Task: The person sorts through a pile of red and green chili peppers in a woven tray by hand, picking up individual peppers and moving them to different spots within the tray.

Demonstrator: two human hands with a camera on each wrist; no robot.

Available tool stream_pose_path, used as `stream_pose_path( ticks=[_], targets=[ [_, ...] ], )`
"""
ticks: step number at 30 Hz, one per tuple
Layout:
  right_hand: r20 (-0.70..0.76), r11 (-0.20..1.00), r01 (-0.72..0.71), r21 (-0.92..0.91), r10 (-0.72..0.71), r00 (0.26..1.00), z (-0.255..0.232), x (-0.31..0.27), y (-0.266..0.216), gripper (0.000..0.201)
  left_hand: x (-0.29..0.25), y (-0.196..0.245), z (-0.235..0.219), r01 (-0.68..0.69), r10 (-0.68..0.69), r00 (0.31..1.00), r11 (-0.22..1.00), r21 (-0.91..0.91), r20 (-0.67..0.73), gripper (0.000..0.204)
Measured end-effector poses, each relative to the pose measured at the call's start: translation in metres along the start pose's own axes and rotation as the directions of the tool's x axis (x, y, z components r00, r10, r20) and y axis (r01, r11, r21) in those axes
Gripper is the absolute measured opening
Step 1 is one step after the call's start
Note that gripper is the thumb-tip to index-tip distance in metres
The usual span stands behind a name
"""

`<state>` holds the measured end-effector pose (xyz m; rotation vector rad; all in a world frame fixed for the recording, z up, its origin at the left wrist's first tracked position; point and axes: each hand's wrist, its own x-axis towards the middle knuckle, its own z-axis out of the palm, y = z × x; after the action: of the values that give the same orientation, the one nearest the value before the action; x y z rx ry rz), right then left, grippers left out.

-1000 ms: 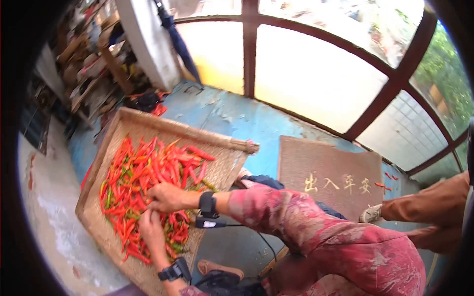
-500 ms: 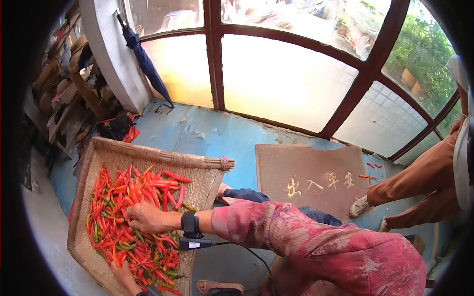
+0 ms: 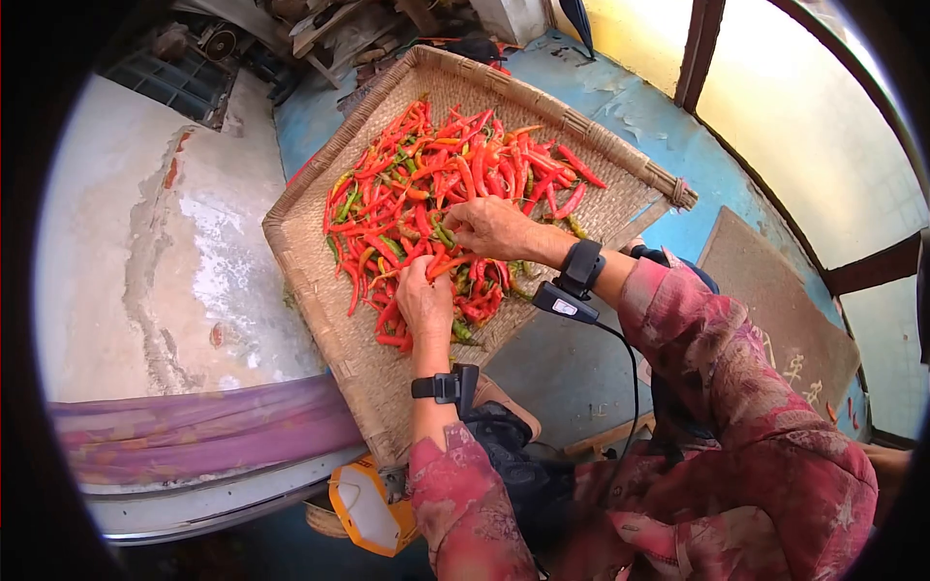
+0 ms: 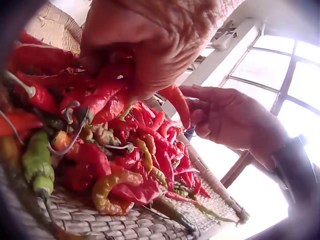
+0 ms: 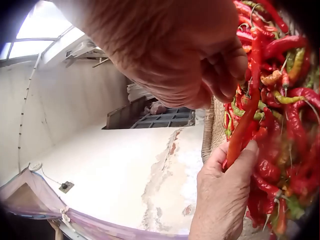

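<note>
In the head view my left hand [image 3: 426,300] holds a long orange-red chili pepper [image 3: 452,265] over a pile of chilies. The right wrist view shows the thumb and fingers of this hand gripping that pepper, its length slanting up toward my other hand. My right hand [image 3: 499,230] hovers close beside it, fingers loosely bent near the pepper and nothing visible between them. Red chilies [image 3: 465,169], mixed with green [image 4: 39,162] and yellowish ones, lie heaped on a woven tray [image 3: 325,281]. From the left wrist view, several have thin stems attached.
A rough plastered wall [image 3: 232,252] stands left of the tray, with purple cloth [image 3: 213,426] below it. An orange-framed item [image 3: 373,508] sits under the tray's near corner. A brown doormat [image 3: 765,290] lies on the blue floor to the right, by framed glass panels.
The head view has swung left and down toward the tray. Half a second ago the hands were farther apart; now they are close together, the left holding an orange-red chili.
</note>
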<state>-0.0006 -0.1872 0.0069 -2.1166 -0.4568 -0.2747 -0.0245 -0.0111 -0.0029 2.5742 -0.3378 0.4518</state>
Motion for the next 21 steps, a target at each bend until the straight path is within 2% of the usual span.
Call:
stream_pose_path(
  ticks=[1, 2, 4, 6, 8, 10, 12, 13, 14, 16, 17, 20, 21],
  targets=[
    [0.073, 0.997, -0.013, -0.07, 0.018, 0.997, 0.0, -0.003, 0.0, 0.022, -0.001, 0.0, -0.002, 0.018, -0.017, 1.0, 0.999, -0.049, 0.018, 0.016],
    [0.079, 0.997, -0.018, -0.069, 0.023, 0.997, 0.002, -0.007, 0.002, 0.022, -0.001, 0.001, -0.003, 0.036, -0.033, 0.999, 0.995, -0.097, 0.035, 0.015],
    [0.158, 0.997, 0.052, -0.06, -0.042, 0.987, 0.008, -0.008, 0.002, 0.018, 0.003, 0.003, -0.006, -0.013, 0.015, 1.0, 0.995, -0.101, 0.02, 0.014],
    [0.167, 1.0, 0.011, -0.015, -0.008, 0.986, 0.011, -0.005, -0.002, 0.019, 0.007, 0.001, -0.003, -0.043, 0.044, 0.999, 0.982, -0.181, 0.002, 0.013],
    [0.124, 0.995, -0.086, 0.051, 0.079, 0.989, 0.017, 0.001, -0.001, 0.021, 0.008, 0.005, -0.003, -0.045, 0.048, 0.999, 0.988, -0.151, 0.015, 0.014],
    [0.114, 0.995, -0.05, 0.083, 0.04, 0.993, 0.021, 0.003, -0.002, 0.024, 0.009, 0.003, -0.004, -0.052, 0.054, 0.998, 0.991, -0.121, 0.013, 0.014],
    [0.221, 0.979, 0.017, 0.204, -0.063, 0.973, 0.021, 0.0, -0.009, 0.026, 0.01, 0.001, -0.001, -0.027, 0.026, 1.0, 0.994, -0.103, -0.011, 0.02],
    [0.265, 0.998, 0.017, 0.066, -0.034, 0.964, 0.015, -0.001, -0.013, 0.024, 0.011, 0.0, 0.001, 0.042, -0.041, 0.999, 0.979, -0.2, 0.009, 0.029],
    [0.265, 0.998, 0.013, 0.054, -0.027, 0.964, 0.007, 0.001, -0.012, 0.024, 0.012, -0.002, -0.001, 0.035, -0.036, 0.999, 0.994, -0.1, -0.005, 0.035],
    [0.177, 0.988, -0.046, -0.146, 0.072, 0.982, 0.001, 0.009, -0.007, 0.021, 0.011, -0.007, -0.004, 0.023, -0.022, 1.0, 0.989, -0.147, 0.004, 0.041],
    [0.152, 0.988, 0.058, -0.143, -0.036, 0.988, -0.005, 0.014, -0.001, 0.02, 0.007, -0.012, -0.008, 0.031, -0.027, 0.999, 0.988, -0.153, 0.026, 0.042],
    [0.011, 0.997, 0.003, -0.082, -0.002, 1.0, -0.014, 0.021, 0.011, 0.019, 0.007, -0.013, -0.014, 0.034, -0.031, 0.999, 0.985, -0.17, 0.02, 0.044],
    [0.003, 0.996, -0.002, -0.092, 0.002, 1.0, -0.021, 0.022, 0.009, 0.019, 0.009, -0.019, -0.013, 0.082, -0.084, 0.996, 0.974, -0.213, 0.0, 0.043]
  ],
)
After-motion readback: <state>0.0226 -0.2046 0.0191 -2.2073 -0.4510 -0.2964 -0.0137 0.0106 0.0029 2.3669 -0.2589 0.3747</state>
